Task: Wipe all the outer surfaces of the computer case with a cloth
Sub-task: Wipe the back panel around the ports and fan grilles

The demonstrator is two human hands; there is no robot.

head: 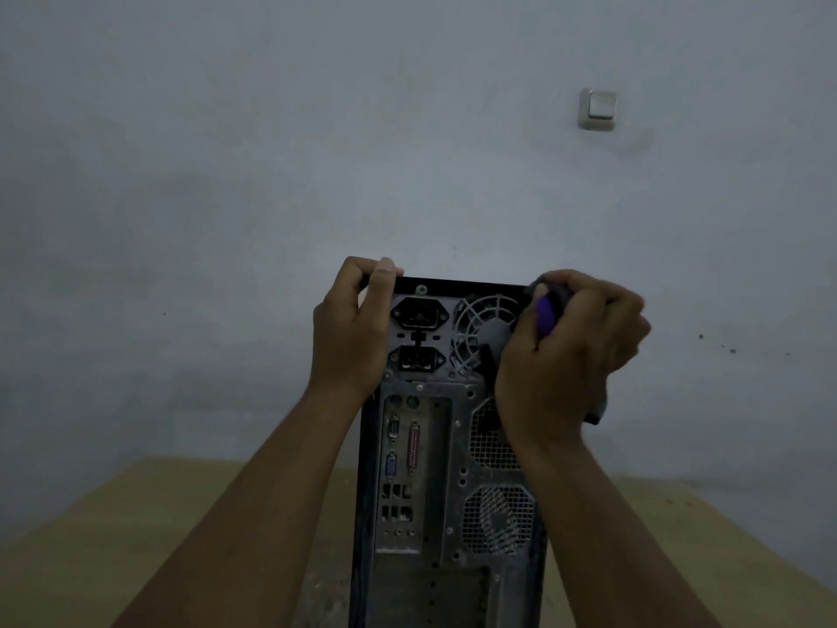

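Note:
A black computer case (435, 469) stands upright on a wooden table (90, 537), its grey metal back panel with ports and fan grilles facing me. My left hand (358, 328) grips the case's top left corner, fingers curled over the top edge. My right hand (575, 351) is at the top right corner, over the power supply fan grille, fingers curled around a dark bunched cloth (550, 305) with a purple part showing. A dark end of the cloth hangs below the hand at the right.
A pale wall (317, 151) rises close behind the table, with a white light switch (598, 108) at the upper right. Dust or speckles lie on the tabletop near the case's base.

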